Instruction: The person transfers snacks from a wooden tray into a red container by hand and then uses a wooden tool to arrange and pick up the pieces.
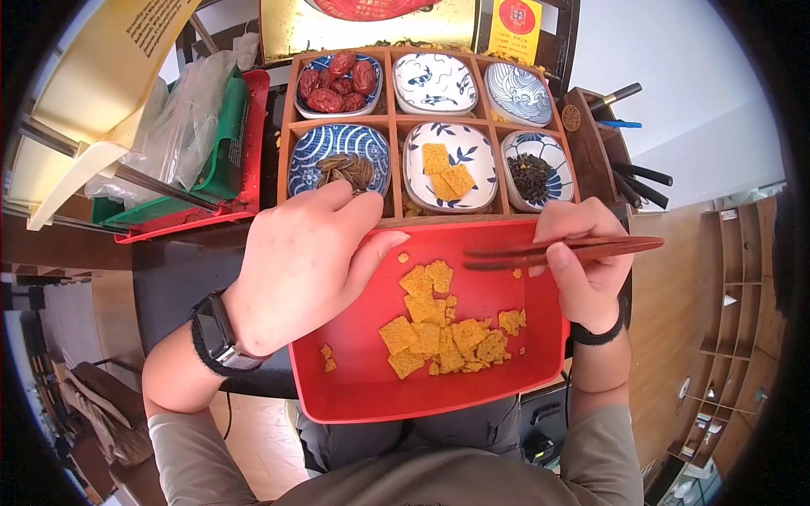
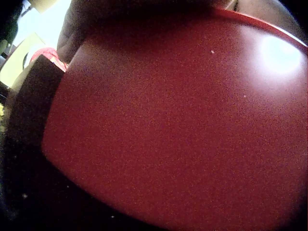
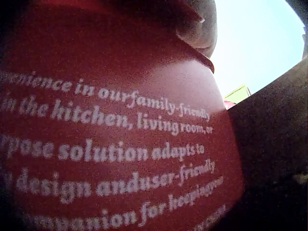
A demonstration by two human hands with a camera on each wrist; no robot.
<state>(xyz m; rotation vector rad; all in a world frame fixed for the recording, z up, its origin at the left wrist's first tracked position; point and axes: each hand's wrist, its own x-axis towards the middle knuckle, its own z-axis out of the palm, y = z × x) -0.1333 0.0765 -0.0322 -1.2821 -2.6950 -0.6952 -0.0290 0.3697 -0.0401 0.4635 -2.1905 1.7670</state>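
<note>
My left hand (image 1: 291, 261) grips the far left rim of a red plastic tray (image 1: 337, 396), thumb inside. Its fingertips come close to the patterned bowl (image 1: 305, 152) of brown dried pieces. My right hand (image 1: 591, 261) holds reddish-brown wooden tongs (image 1: 591, 246) at the tray's far right corner, the tips reaching over the tray. Yellow crisp squares (image 1: 422, 333) and broken crumbs lie in the tray. Two similar squares (image 1: 453, 180) sit in the leaf-patterned bowl (image 1: 481, 156) just beyond. The outside of the tray (image 2: 168, 120) fills most of the left wrist view.
The wooden divided box (image 1: 392, 126) behind the tray also holds red dates (image 1: 342, 84), a bowl of dark leaves (image 1: 530, 177) and further patterned bowls. Red and green trays (image 1: 219, 143) with plastic bags stand left. A pen holder (image 1: 591, 126) stands right.
</note>
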